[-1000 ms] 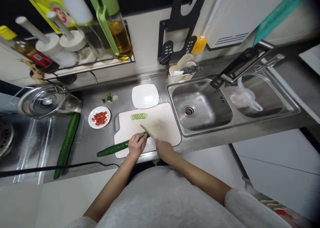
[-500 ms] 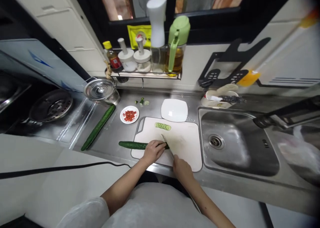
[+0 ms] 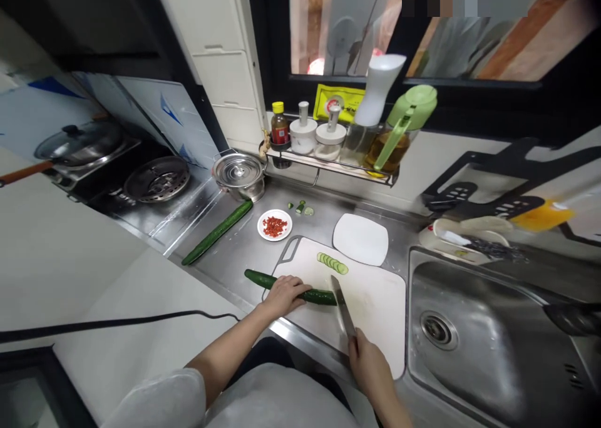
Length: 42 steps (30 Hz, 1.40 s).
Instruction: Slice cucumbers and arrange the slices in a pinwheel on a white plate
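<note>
My left hand [image 3: 285, 295] is wrapped over the middle of a dark green cucumber [image 3: 322, 297], which lies across the white cutting board [image 3: 380, 296] with its left end past the board's edge. In my right hand [image 3: 370, 360] is the handle of a kitchen knife [image 3: 345, 315]. Its blade stands at the cucumber's right end, pointing away from me; whether it touches the flesh I cannot tell. A short overlapping row of cucumber slices [image 3: 332, 263] rests farther back on the board.
A whole cucumber [image 3: 217, 234] lies to the left. Behind the board are a small plate [image 3: 260, 230] of chopped red pieces, cucumber ends [image 3: 300, 207] and a white square plate [image 3: 360, 240]. A lidded steel pot [image 3: 239, 174] stands back left; the sink [image 3: 474, 315] is at right.
The view has swung left. My left hand has shifted back along the cucumber, so a longer stretch shows between it and the knife. The knife remains by the right end.
</note>
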Available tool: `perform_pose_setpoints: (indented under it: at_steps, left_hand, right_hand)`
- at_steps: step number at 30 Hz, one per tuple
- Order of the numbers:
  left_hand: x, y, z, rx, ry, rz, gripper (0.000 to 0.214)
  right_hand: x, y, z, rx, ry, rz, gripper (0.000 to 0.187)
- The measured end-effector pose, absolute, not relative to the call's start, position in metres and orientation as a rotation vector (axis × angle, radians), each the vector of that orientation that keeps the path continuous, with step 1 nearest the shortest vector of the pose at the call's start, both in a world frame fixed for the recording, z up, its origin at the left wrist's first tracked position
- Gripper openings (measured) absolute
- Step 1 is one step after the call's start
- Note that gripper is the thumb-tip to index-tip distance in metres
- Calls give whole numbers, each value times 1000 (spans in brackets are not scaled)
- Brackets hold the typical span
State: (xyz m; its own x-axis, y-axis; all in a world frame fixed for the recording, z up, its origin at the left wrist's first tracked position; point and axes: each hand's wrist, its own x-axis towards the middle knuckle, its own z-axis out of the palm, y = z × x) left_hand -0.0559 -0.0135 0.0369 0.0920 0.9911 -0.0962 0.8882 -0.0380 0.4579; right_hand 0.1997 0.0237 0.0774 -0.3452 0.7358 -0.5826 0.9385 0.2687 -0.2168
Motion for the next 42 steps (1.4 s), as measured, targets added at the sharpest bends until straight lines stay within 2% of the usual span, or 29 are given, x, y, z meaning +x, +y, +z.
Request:
perform_pose_setpoints:
  at_steps: [6, 15, 23, 31, 42]
  left_hand:
    - [-78, -4, 40, 1559, 2187, 507, 45]
    - [-110, 16, 38, 1221, 2416, 442, 49]
    - [-122, 32, 38, 1144, 2402, 490, 50]
    - [-135, 36, 43, 1165, 2369, 367, 56]
    - [-146, 35, 52, 1279, 2223, 387, 57]
  right_hand:
    - [213, 30, 82, 1609, 2165, -667, 40]
    - [218, 29, 79, 1631, 2187, -640, 39]
    - [218, 27, 77, 1641, 2193, -644, 39]
    - [216, 25, 73, 1641, 2165, -645, 40]
    - [216, 28, 76, 1648, 2199, -661, 34]
